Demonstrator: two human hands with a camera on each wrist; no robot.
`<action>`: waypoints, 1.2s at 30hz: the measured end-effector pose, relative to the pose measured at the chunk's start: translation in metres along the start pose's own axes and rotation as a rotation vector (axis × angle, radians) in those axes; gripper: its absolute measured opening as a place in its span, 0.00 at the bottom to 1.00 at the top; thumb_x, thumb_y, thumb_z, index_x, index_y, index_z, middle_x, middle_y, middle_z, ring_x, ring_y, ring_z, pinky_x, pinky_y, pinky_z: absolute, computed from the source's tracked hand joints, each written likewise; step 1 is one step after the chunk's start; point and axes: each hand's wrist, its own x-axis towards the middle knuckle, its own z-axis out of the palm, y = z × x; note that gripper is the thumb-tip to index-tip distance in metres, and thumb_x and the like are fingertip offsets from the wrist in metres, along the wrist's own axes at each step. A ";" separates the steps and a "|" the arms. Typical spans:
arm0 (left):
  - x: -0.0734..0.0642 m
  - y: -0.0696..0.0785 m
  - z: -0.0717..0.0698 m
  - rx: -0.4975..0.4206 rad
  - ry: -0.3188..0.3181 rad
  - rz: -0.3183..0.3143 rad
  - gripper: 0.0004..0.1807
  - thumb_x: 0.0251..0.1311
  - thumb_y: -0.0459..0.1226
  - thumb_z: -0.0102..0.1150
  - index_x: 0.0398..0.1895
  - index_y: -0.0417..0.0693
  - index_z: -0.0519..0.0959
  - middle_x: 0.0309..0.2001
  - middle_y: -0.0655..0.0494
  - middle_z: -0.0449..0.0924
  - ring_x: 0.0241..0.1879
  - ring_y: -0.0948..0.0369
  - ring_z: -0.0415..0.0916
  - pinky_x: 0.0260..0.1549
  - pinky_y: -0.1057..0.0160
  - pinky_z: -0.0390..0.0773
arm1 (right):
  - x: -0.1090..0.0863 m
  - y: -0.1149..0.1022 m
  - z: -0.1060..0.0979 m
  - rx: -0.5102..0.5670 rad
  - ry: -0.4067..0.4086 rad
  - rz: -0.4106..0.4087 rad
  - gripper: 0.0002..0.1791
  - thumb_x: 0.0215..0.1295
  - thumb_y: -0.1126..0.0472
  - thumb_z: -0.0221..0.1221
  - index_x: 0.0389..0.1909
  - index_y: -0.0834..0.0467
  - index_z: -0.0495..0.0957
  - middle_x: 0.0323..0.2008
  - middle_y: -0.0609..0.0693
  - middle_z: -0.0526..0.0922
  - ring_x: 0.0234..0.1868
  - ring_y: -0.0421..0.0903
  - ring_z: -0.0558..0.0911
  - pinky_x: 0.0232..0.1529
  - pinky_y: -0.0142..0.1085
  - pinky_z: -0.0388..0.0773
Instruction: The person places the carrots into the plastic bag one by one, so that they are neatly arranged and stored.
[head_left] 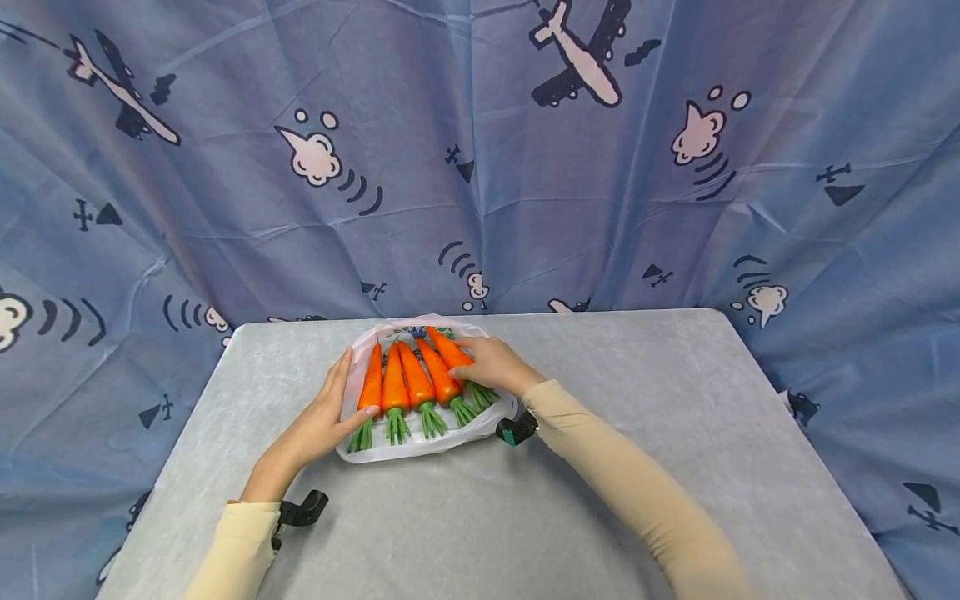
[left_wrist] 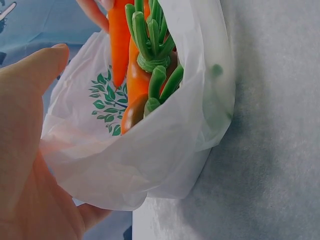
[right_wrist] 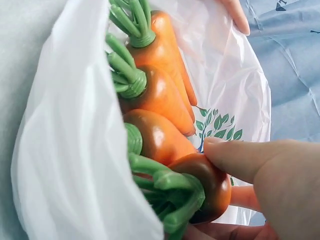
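Several orange carrots (head_left: 394,383) with green stalk ends lie side by side in a white plastic bag (head_left: 420,448) on the table. With thumb and fingers, my right hand (head_left: 495,364) grips the rightmost carrot (right_wrist: 212,180), still inside the bag. My left hand (head_left: 322,421) rests along the bag's left side with straight fingers, its thumb reaching over toward the leftmost carrot (head_left: 371,383). In the left wrist view the bag's wall hides part of the left fingers. A green leafy print (left_wrist: 108,102) shows on the bag's inner face.
The grey table (head_left: 637,400) has its far edge just behind the bag. A blue curtain (head_left: 405,167) with printed planes hangs behind and beside it. Black wrist cameras sit on the left wrist (head_left: 303,508) and the right wrist (head_left: 517,427).
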 end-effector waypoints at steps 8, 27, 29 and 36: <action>0.000 0.000 0.000 -0.004 0.001 0.003 0.57 0.65 0.61 0.54 0.80 0.55 0.26 0.81 0.41 0.32 0.77 0.36 0.45 0.70 0.32 0.56 | -0.003 0.002 0.003 -0.022 -0.001 0.006 0.34 0.65 0.50 0.63 0.71 0.55 0.68 0.66 0.54 0.76 0.68 0.53 0.74 0.70 0.46 0.70; -0.001 0.001 0.002 -0.002 0.002 -0.007 0.56 0.65 0.62 0.53 0.80 0.58 0.26 0.81 0.40 0.33 0.76 0.35 0.48 0.68 0.31 0.59 | -0.001 0.009 0.014 -0.103 0.060 0.012 0.30 0.65 0.49 0.63 0.65 0.59 0.74 0.59 0.55 0.83 0.57 0.52 0.82 0.63 0.46 0.76; -0.001 0.002 0.002 -0.002 0.002 -0.008 0.56 0.65 0.61 0.53 0.80 0.58 0.26 0.81 0.40 0.32 0.76 0.35 0.48 0.68 0.31 0.59 | -0.002 0.009 0.014 -0.115 0.061 0.012 0.29 0.65 0.49 0.63 0.63 0.60 0.75 0.57 0.55 0.83 0.55 0.52 0.82 0.62 0.46 0.77; 0.000 0.003 0.003 0.004 0.006 0.001 0.56 0.66 0.59 0.54 0.80 0.59 0.26 0.81 0.41 0.32 0.76 0.35 0.47 0.69 0.32 0.58 | -0.004 0.009 0.013 -0.134 0.061 0.019 0.29 0.65 0.47 0.63 0.62 0.60 0.76 0.55 0.55 0.85 0.54 0.52 0.83 0.60 0.45 0.78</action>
